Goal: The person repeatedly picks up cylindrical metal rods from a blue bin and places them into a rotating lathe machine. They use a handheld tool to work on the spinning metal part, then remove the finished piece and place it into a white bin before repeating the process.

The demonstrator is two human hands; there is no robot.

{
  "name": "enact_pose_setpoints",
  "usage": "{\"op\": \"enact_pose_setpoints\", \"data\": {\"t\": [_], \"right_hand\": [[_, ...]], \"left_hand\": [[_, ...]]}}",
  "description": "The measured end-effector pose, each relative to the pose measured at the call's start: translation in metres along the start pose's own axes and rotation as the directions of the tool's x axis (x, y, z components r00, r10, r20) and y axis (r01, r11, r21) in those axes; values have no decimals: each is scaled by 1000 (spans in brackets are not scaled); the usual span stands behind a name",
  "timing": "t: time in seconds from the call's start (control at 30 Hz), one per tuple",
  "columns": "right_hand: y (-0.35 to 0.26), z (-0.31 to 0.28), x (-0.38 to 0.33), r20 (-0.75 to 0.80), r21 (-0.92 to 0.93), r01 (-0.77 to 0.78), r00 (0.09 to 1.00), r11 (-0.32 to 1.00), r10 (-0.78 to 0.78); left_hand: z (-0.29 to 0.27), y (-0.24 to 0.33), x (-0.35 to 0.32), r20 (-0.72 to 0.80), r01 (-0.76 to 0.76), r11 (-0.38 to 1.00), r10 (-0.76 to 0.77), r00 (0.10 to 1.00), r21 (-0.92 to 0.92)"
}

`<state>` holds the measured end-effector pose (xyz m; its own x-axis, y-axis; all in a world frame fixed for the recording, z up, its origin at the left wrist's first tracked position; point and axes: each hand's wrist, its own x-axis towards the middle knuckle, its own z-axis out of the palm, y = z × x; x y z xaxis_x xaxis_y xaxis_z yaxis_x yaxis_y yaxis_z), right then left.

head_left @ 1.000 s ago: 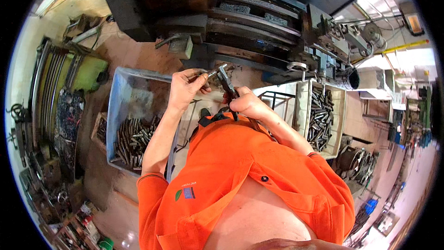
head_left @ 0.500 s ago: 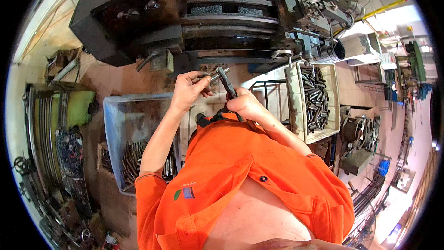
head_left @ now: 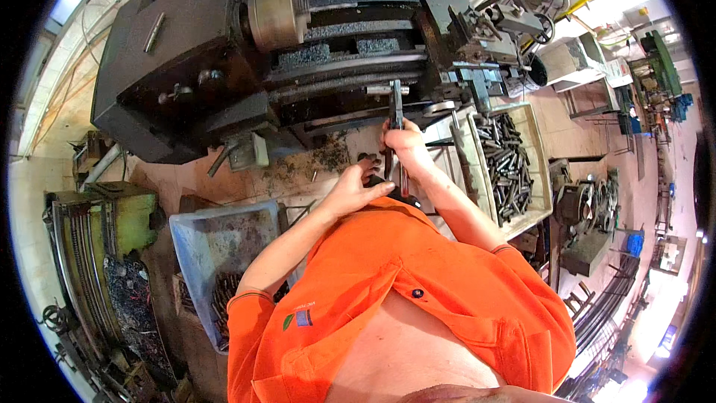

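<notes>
My right hand (head_left: 403, 140) is closed around a long dark pair of pliers (head_left: 396, 108). A short shiny metal rod (head_left: 380, 90) sits crosswise at the jaws, in front of the lathe bed (head_left: 343, 67). My left hand (head_left: 356, 188) is lower, close to my waist and beside the pliers' handle end. Its thumb stretches toward the handles, apart from the bent, dirty fingers, and I see nothing in it. A red part shows near the handle ends.
The dark lathe with its round chuck (head_left: 277, 16) spans the front. A pale bin (head_left: 543, 149) of metal rods stands to my right. At left is a blue-grey tub (head_left: 212, 242) with more rods. One rod (head_left: 154, 32) lies on the headstock. Chips litter the floor (head_left: 298, 164).
My left hand has let go of the rod and dropped back toward my waist. My right hand has moved forward, carrying the pliers and rod toward the lathe. The view has shifted too.
</notes>
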<state>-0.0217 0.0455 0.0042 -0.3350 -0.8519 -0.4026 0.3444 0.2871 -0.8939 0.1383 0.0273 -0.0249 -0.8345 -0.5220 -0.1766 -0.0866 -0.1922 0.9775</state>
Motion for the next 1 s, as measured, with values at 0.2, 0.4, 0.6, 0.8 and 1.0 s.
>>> {"op": "enact_pose_setpoints", "data": {"t": [0.2,0.4,0.6,0.8,1.0], "right_hand": [[-35,-11,88,-7,-53,124,992,991,-125],[-69,-17,137,14,-138,133,991,981,-133],[-89,-18,151,104,-180,128,988,975,-111],[-101,-5,152,94,-335,146,988,931,-121],[-105,22,150,87,-337,117,992,934,-93]], "left_hand": [[-6,14,90,-42,-77,989,72,996,-125],[-18,56,150,-54,67,924,-94,994,-376],[-26,59,168,-141,-24,918,-35,989,-397],[-35,62,169,-131,-5,917,-52,990,-399],[-52,61,157,-119,-23,901,-33,992,-434]]}}
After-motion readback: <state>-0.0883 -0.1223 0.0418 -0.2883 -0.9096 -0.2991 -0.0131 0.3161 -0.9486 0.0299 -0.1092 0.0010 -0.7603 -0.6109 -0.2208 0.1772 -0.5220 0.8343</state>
